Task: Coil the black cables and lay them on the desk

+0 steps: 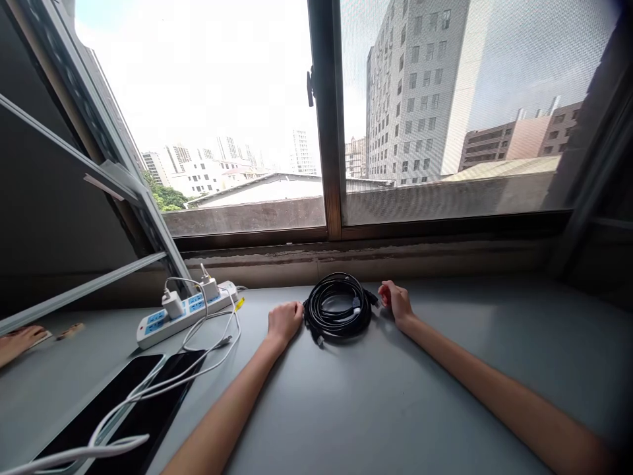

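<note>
A coiled black cable [338, 323] lies on the grey table below the window, with plug ends showing at its right side and front edge and a small bluish-white part inside the ring. My left hand [285, 321] rests as a closed fist against the coil's left edge, its fingertips turned out of sight. To the right of the coil, my right hand [396, 301] is raised on its side with fingers curled in. It sits close to a plug end, and a small gap appears between them. I see nothing inside either hand.
A white power strip [148, 336] with chargers and white cords [232, 330] stands at left. Two dark flat panels [148, 409] lie in front of it. Another person's hand [22, 344] is at far left, beyond a metal frame [165, 241]. A window [332, 165] backs the table.
</note>
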{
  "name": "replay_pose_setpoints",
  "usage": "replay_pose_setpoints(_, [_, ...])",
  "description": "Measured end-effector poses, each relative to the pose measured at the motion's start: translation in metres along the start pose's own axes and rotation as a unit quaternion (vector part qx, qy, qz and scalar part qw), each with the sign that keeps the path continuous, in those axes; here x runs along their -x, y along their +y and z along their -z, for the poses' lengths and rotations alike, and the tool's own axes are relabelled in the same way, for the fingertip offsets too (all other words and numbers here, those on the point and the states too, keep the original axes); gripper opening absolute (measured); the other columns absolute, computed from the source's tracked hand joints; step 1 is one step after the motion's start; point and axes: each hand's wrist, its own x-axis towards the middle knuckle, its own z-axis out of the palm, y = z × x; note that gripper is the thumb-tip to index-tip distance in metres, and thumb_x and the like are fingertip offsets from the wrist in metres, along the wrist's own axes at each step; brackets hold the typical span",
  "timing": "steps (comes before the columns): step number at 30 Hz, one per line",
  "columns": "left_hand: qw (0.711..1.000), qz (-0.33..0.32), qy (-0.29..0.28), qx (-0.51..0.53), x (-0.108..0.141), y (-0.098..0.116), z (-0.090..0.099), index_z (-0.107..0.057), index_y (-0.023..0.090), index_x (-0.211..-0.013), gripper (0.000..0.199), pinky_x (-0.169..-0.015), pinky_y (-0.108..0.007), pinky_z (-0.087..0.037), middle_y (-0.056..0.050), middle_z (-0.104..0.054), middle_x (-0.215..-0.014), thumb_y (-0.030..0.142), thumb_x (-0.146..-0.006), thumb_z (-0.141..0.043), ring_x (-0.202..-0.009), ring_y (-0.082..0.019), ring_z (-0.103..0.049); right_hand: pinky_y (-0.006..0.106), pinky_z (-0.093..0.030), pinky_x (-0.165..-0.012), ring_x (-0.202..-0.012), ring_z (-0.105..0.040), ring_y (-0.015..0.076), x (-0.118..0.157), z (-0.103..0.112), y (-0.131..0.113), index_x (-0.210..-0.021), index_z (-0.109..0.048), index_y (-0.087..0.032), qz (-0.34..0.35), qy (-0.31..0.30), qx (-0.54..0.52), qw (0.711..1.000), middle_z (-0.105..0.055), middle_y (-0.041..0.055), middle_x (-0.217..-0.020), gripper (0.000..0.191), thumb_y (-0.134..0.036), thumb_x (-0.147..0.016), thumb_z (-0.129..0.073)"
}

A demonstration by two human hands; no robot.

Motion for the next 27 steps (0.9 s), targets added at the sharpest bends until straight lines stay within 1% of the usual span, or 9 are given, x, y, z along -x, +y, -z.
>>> replay_pose_setpoints(3, [0.996, -0.015, 0.083, 0.019, 0.004, 0.008, 0.009, -0.059, 0.015, -0.098, 0.036, -0.086, -0.037, -0.037, -0.013, -0.063, -0.098, 0.032, -0.091, -0.028, -0.100, -0.025, -0.053, 0.019, -0.035, -0.039, -0.041, -0.041, 0.0104, 0.000, -0.001, -0.001, -0.067, -0.052, -0.015, 0.034, 0.012, 0.022, 0.999, -0.042, -0.0046, -0.053, 0.047, -0.052, -0.095, -0.046])
replay_pose_setpoints(5, [0.991, -0.064, 0.112, 0.033, 0.009, 0.018, 0.015, -0.053, 0.017, -0.110, 0.034, -0.093, -0.037, -0.034, -0.011, -0.056, -0.113, 0.035, -0.091, -0.030, -0.110, -0.023, -0.047, 0.022, -0.037, -0.042, -0.049, -0.049, 0.0141, 0.002, -0.002, -0.004, -0.082, -0.057, -0.015, 0.071, 0.026, 0.045, 0.996, -0.050, -0.0005, -0.063, 0.041, -0.054, -0.090, -0.046])
replay_pose_setpoints(8, [0.967, -0.223, 0.092, 0.075, 0.022, 0.037, 0.018, -0.053, 0.021, -0.109, 0.031, -0.094, -0.034, -0.035, -0.007, -0.055, -0.112, 0.040, -0.090, -0.037, -0.108, -0.020, -0.048, 0.029, -0.046, -0.057, -0.077, -0.056, 0.0228, 0.007, -0.006, -0.012, -0.117, -0.050, -0.017, 0.146, 0.025, 0.091, 0.985, -0.056, 0.0062, -0.090, 0.048, -0.053, -0.086, -0.043])
replay_pose_setpoints(10, [0.943, -0.311, 0.049, 0.105, 0.031, 0.049, 0.015, -0.052, 0.021, -0.111, 0.035, -0.092, -0.035, -0.037, -0.006, -0.056, -0.109, 0.045, -0.088, -0.041, -0.103, -0.020, -0.051, 0.035, -0.047, -0.075, -0.095, -0.052, 0.0259, 0.013, -0.011, -0.020, -0.128, -0.043, -0.019, 0.205, -0.008, 0.129, 0.970, -0.053, 0.0085, -0.106, 0.052, -0.049, -0.086, -0.043])
replay_pose_setpoints(11, [0.937, -0.330, 0.026, 0.115, 0.034, 0.053, 0.012, -0.050, 0.021, -0.114, 0.038, -0.091, -0.035, -0.038, -0.006, -0.057, -0.109, 0.047, -0.087, -0.043, -0.102, -0.020, -0.051, 0.038, -0.044, -0.082, -0.101, -0.049, 0.0265, 0.016, -0.013, -0.023, -0.129, -0.043, -0.020, 0.234, -0.034, 0.151, 0.960, -0.051, 0.0085, -0.112, 0.052, -0.047, -0.085, -0.044])
replay_pose_setpoints(14, [0.941, -0.316, -0.013, 0.119, 0.040, 0.059, 0.003, -0.046, 0.021, -0.119, 0.044, -0.092, -0.037, -0.039, -0.006, -0.057, -0.108, 0.049, -0.086, -0.045, -0.101, -0.020, -0.052, 0.041, -0.034, -0.097, -0.111, -0.043, 0.0270, 0.023, -0.018, -0.030, -0.123, -0.054, -0.024, 0.297, -0.112, 0.217, 0.923, -0.048, 0.0050, -0.122, 0.043, -0.038, -0.083, -0.048])
replay_pose_setpoints(18, [0.948, -0.302, -0.015, 0.101, 0.038, 0.059, -0.002, -0.048, 0.019, -0.115, 0.038, -0.093, -0.037, -0.038, -0.006, -0.059, -0.105, 0.045, -0.087, -0.044, -0.100, -0.020, -0.054, 0.046, -0.031, -0.099, -0.114, -0.041, 0.0266, 0.020, -0.019, -0.024, -0.114, -0.061, -0.022, 0.316, -0.145, 0.285, 0.893, -0.051, 0.0047, -0.121, 0.037, -0.028, -0.088, -0.036])
replay_pose_setpoints(22, [0.951, -0.302, -0.007, 0.070, 0.035, 0.061, -0.003, -0.052, 0.016, -0.109, 0.043, -0.094, -0.036, -0.038, -0.007, -0.061, -0.101, 0.050, -0.083, -0.048, -0.098, -0.021, -0.055, 0.047, -0.033, -0.098, -0.116, -0.041, 0.0262, 0.015, -0.017, -0.013, -0.122, -0.056, -0.019, 0.313, -0.168, 0.325, 0.877, -0.051, 0.0058, -0.123, 0.042, -0.029, -0.092, -0.029])
replay_pose_setpoints(27, [0.959, -0.279, -0.022, 0.048, 0.032, 0.068, -0.003, -0.058, 0.015, -0.095, 0.050, -0.082, -0.033, -0.044, -0.009, -0.064, -0.094, 0.060, -0.074, -0.053, -0.089, -0.023, -0.059, 0.045, -0.034, -0.099, -0.120, -0.038, 0.0252, 0.019, -0.016, -0.011, -0.135, -0.043, -0.021, 0.314, -0.209, 0.339, 0.862, -0.042, 0.0044, -0.132, 0.044, -0.036, -0.096, -0.027])
